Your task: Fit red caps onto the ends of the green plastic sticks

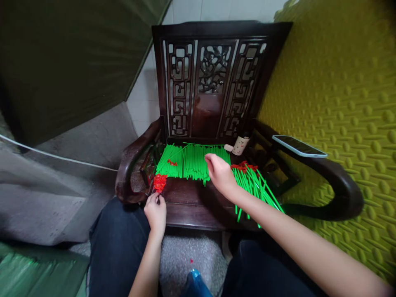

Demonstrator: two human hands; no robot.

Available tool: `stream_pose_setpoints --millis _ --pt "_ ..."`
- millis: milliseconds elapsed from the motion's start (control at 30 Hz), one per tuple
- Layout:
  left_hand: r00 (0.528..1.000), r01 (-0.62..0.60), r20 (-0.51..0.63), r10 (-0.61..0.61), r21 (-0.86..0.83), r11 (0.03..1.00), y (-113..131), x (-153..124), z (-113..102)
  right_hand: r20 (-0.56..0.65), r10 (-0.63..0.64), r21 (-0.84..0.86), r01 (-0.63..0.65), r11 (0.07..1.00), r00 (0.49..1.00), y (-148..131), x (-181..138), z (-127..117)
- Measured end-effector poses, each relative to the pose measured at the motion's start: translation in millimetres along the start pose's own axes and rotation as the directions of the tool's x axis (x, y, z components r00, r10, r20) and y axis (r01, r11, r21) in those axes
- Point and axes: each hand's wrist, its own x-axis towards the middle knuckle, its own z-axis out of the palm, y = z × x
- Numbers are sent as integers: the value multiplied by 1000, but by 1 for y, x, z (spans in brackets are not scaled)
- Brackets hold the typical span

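My left hand (155, 211) is at the front left of the chair seat, its fingertips pinched together at the lower edge of a small pile of red plastic pieces (159, 182). Whatever lies between those fingertips is too small to tell. Over the right part of a wide layer of bright green sticks (194, 161), my right hand (220, 174) is curled closed, and its grip is hidden from view. A few more red pieces (172, 163) rest on the sticks at the left. Beside my right forearm lies a loose bundle of green sticks with red tips (255, 187).
The dark carved wooden chair (192, 212) has curved armrests on both sides. A phone (299, 146) lies on the right armrest. A patterned bottle (241, 144) and a small pale pink object (228, 147) sit at the back right. A yellow textured mat (340, 90) stands at the right.
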Motion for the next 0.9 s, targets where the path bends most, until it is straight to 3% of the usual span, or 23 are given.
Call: stream_pose_setpoints --millis 133,300,500,633,767,900 --pt "993 102 -49 -109 -127 987 0 -1 2 -193 56 137 -30 990 980 -7 6 -14" --pt "978 182 -49 -205 -298 937 5 -5 5 -230 119 277 -52 960 966 -18 6 -19" --pt "955 278 44 -294 -482 831 8 -11 15 -63 119 410 -83 908 991 -33 0 -6" --pt "925 365 132 -356 -568 738 11 -12 15 56 197 489 -199 849 979 -33 -2 13" --pt "881 469 260 -396 -593 654 18 -13 12 246 283 512 -373 774 927 -25 -8 40" --pt "811 584 408 -419 -597 550 26 -16 11 500 292 464 -537 704 815 -12 -26 60"
